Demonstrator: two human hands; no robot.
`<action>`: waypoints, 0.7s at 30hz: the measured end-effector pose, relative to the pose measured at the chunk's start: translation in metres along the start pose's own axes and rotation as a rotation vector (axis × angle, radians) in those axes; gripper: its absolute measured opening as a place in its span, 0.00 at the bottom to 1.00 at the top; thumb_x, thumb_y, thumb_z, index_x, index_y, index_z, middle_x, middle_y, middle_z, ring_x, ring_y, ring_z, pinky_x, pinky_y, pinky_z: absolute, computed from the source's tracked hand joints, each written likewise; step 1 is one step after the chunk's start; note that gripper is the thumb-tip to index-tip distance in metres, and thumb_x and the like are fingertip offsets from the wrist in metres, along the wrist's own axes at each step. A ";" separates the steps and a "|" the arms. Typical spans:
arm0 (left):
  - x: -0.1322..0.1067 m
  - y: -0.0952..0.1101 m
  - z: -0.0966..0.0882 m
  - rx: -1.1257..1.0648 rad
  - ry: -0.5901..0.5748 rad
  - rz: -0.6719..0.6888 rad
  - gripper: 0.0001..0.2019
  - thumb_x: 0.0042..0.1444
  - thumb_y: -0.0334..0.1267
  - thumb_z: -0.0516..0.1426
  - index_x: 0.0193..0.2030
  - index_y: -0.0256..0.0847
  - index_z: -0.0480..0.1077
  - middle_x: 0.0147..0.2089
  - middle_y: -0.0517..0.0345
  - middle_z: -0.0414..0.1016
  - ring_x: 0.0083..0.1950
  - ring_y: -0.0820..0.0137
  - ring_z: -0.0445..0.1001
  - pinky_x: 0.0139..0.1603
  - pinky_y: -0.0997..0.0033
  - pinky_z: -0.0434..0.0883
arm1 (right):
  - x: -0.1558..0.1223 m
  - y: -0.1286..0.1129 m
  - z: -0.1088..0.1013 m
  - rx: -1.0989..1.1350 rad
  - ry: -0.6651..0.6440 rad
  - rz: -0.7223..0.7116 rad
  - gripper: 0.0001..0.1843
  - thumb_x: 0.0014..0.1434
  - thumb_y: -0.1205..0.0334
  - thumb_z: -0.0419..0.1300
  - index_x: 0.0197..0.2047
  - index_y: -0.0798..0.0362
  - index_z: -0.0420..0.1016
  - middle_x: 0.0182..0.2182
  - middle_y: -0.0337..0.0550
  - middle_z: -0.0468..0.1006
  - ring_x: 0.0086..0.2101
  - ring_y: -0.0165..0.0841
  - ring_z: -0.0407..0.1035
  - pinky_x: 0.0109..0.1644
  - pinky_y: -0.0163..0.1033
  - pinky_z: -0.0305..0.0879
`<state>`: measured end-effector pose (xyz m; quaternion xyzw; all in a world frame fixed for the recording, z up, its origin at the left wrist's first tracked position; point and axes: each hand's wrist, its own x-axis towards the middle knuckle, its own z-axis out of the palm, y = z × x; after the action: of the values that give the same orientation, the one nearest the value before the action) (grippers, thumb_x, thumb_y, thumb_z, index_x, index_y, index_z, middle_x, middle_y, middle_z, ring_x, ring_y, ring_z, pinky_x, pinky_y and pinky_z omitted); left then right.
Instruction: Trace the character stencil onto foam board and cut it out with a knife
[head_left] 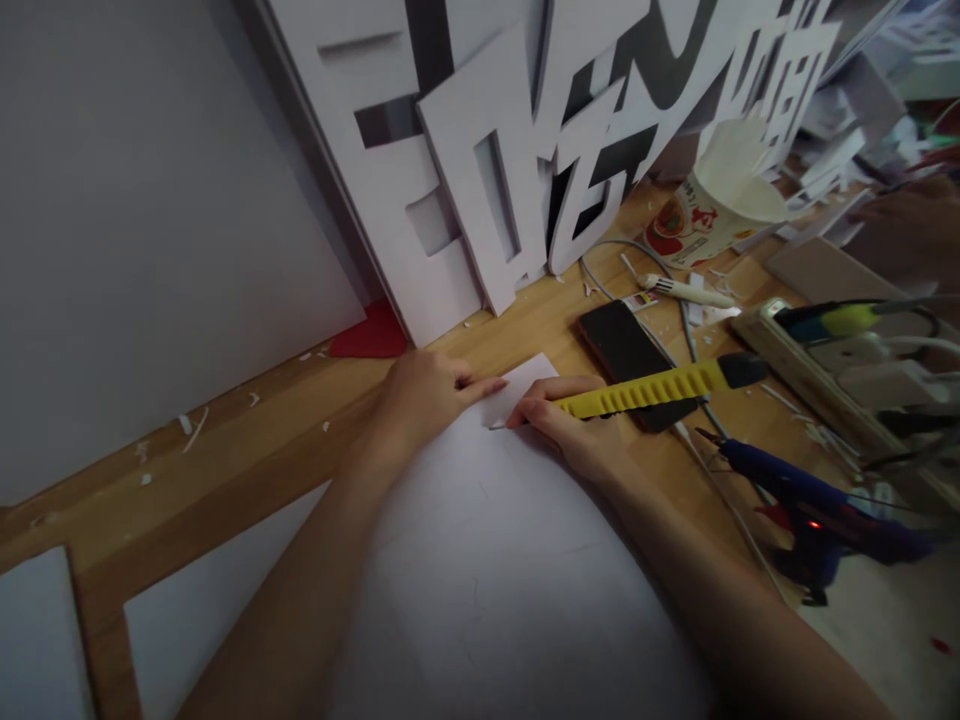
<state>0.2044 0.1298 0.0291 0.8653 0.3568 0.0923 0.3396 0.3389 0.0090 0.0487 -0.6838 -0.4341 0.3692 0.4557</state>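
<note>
A white board (517,590) stretches from below my chest toward the back of the wooden table, narrowing at its far end. My left hand (424,400) grips its far left edge, thumb reaching over the surface and the other fingers bent and partly hidden. In my right hand (566,425) is a yellow utility knife (652,390), closed between thumb and fingers. Its blade tip touches the board just right of my left thumb, while the handle slants up to the right over a black phone (626,350).
White cut-out letters (480,190) lean at the back. To the right are a paper cup (712,215), a pen (690,290), a power strip (825,390) with cables and a blue glue gun (817,500) with a red light. Another person's hand (915,235) shows at the right edge.
</note>
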 end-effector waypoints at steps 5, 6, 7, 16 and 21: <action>0.000 -0.001 0.000 -0.025 -0.010 -0.007 0.27 0.56 0.56 0.59 0.15 0.40 0.60 0.15 0.65 0.58 0.22 0.75 0.55 0.28 0.67 0.47 | 0.001 0.005 0.001 0.013 -0.005 -0.006 0.14 0.49 0.57 0.55 0.18 0.51 0.76 0.08 0.33 0.56 0.16 0.25 0.52 0.19 0.33 0.45; 0.000 -0.001 0.000 -0.024 -0.010 -0.005 0.27 0.56 0.56 0.59 0.15 0.40 0.61 0.15 0.65 0.58 0.22 0.75 0.55 0.28 0.67 0.47 | 0.002 0.006 0.001 0.019 -0.006 -0.008 0.14 0.49 0.57 0.55 0.18 0.51 0.76 0.08 0.33 0.56 0.16 0.25 0.52 0.19 0.33 0.46; 0.001 -0.001 0.000 -0.021 -0.008 -0.001 0.27 0.56 0.56 0.58 0.15 0.40 0.61 0.16 0.65 0.59 0.22 0.75 0.56 0.28 0.67 0.47 | 0.002 0.006 0.001 0.026 -0.007 -0.010 0.14 0.49 0.57 0.55 0.18 0.51 0.76 0.08 0.33 0.57 0.15 0.25 0.52 0.19 0.33 0.46; 0.000 0.000 -0.001 -0.031 -0.005 -0.001 0.27 0.56 0.57 0.58 0.16 0.39 0.60 0.15 0.65 0.57 0.22 0.76 0.54 0.27 0.67 0.46 | -0.001 0.006 0.000 0.023 0.002 0.036 0.14 0.50 0.57 0.55 0.19 0.51 0.76 0.08 0.32 0.56 0.14 0.24 0.48 0.17 0.33 0.40; 0.000 -0.001 0.000 -0.018 0.001 0.002 0.28 0.56 0.58 0.58 0.15 0.40 0.59 0.15 0.65 0.57 0.21 0.76 0.55 0.27 0.67 0.47 | -0.003 0.006 0.001 0.029 0.018 0.032 0.13 0.49 0.58 0.55 0.19 0.51 0.76 0.08 0.32 0.58 0.13 0.24 0.49 0.17 0.33 0.41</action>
<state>0.2040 0.1302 0.0285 0.8625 0.3552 0.0965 0.3472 0.3385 0.0059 0.0432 -0.6875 -0.4134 0.3765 0.4634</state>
